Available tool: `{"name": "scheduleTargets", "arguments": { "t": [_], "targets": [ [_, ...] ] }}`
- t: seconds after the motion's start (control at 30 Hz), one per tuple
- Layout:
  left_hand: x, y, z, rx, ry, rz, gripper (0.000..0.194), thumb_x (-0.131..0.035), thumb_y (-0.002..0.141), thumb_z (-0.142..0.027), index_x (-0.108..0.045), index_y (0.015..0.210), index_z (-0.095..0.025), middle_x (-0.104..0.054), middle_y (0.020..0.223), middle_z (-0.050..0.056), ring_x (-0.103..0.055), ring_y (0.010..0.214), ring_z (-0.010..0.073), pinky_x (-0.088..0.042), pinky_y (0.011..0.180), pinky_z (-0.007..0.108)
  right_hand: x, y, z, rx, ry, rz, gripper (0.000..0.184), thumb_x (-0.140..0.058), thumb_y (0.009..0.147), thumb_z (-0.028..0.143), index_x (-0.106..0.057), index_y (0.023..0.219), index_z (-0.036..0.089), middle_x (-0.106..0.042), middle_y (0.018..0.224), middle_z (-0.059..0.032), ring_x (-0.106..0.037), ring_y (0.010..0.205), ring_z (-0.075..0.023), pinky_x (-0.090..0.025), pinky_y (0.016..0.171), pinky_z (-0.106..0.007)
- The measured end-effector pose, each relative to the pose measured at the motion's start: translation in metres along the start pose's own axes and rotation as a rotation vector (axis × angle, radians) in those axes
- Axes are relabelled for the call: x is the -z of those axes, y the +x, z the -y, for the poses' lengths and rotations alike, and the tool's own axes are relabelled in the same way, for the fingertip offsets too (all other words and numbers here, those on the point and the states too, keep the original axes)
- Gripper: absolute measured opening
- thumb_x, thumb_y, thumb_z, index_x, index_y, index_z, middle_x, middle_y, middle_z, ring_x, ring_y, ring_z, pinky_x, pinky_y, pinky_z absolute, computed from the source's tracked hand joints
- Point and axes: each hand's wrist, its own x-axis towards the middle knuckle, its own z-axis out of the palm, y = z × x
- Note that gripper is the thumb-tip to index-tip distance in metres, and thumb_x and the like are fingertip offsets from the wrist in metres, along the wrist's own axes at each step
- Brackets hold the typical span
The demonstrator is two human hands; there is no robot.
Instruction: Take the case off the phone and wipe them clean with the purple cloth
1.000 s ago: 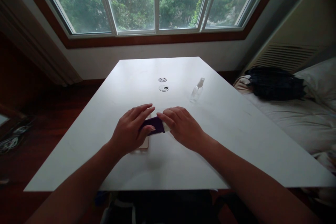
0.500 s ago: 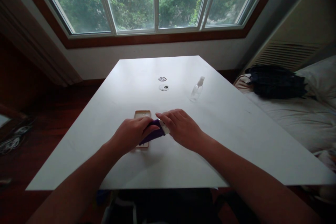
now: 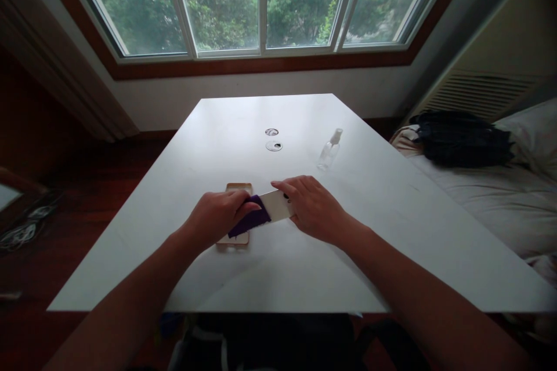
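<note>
Two hands: both closed on things just this side of the small clear spray bottle (image 3: 328, 151) on the white table (image 3: 391, 232).
Left hand (image 3: 217, 220): fingers clamped on a dark purple cloth (image 3: 250, 221).
Right hand (image 3: 315, 208): fingers gripping a white slab-shaped phone (image 3: 275, 206).
Change: a second ago the cloth hid the phone; now it is bared, so wiping looks well along.
Beneath: a tan phone case (image 3: 237, 188).

Daylight enters through the window (image 3: 261, 3) ahead, bright against a dim room. The white table (image 3: 391, 214) catches soft light with faint shadows beneath the forearms. Wide-angle distortion bends the edges, and dark corners lose detail.
</note>
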Motion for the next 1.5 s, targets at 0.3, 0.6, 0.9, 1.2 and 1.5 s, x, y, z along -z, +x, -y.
{"name": "scheduleTargets", "arguments": {
  "t": [0.3,0.6,0.9,1.2,1.5],
  "targets": [
    [-0.005,-0.002,-0.015,-0.046,0.011,0.047,0.040,-0.039,0.104,-0.047,-0.063,0.090,-0.018,-0.069,0.077,0.006,-0.057,0.059,0.0158,-0.029,0.055,0.027,-0.002,0.005,0.031,0.071,0.093,0.036,0.066,-0.055,0.081,0.004,-0.036,0.143,0.015,-0.062,0.117,-0.0137,-0.055,0.101,-0.0299,-0.047,0.089,-0.047],
    [-0.002,0.000,-0.022,-0.018,-0.087,0.148,0.043,-0.050,0.096,-0.059,-0.066,0.104,-0.020,-0.073,0.088,0.008,-0.066,0.070,0.0244,-0.037,0.060,0.030,0.001,0.009,0.041,0.069,0.145,0.118,0.069,-0.064,0.081,0.015,-0.037,0.144,0.009,-0.063,0.118,-0.0151,-0.055,0.104,-0.0307,-0.046,0.091,-0.046],
    [0.015,-0.003,0.003,-0.082,-0.195,0.244,0.050,-0.064,0.086,-0.063,-0.067,0.117,-0.024,-0.074,0.099,0.008,-0.067,0.082,0.0240,-0.044,0.069,0.031,-0.002,0.007,0.026,0.104,0.116,0.035,0.066,-0.064,0.082,0.017,-0.036,0.141,0.011,-0.063,0.117,-0.0156,-0.056,0.101,-0.0302,-0.046,0.091,-0.047],
    [0.000,-0.002,-0.021,-0.094,0.018,-0.120,0.050,-0.043,0.098,-0.061,-0.064,0.091,-0.016,-0.072,0.086,0.007,-0.067,0.077,0.0220,-0.044,0.069,0.031,-0.008,0.013,0.041,0.063,0.036,-0.052,0.058,-0.059,0.087,0.015,-0.037,0.141,0.012,-0.063,0.116,-0.0155,-0.055,0.095,-0.0301,-0.047,0.086,-0.047],
    [-0.004,-0.003,-0.016,0.059,0.143,-0.015,0.063,-0.046,0.088,-0.076,-0.065,0.078,-0.017,-0.069,0.066,0.005,-0.061,0.056,0.0175,-0.025,0.054,0.028,-0.004,0.010,0.039,0.115,0.039,-0.059,0.059,-0.061,0.083,0.016,-0.037,0.137,0.010,-0.063,0.113,-0.0159,-0.055,0.095,-0.0304,-0.047,0.083,-0.047]
  ]
}}
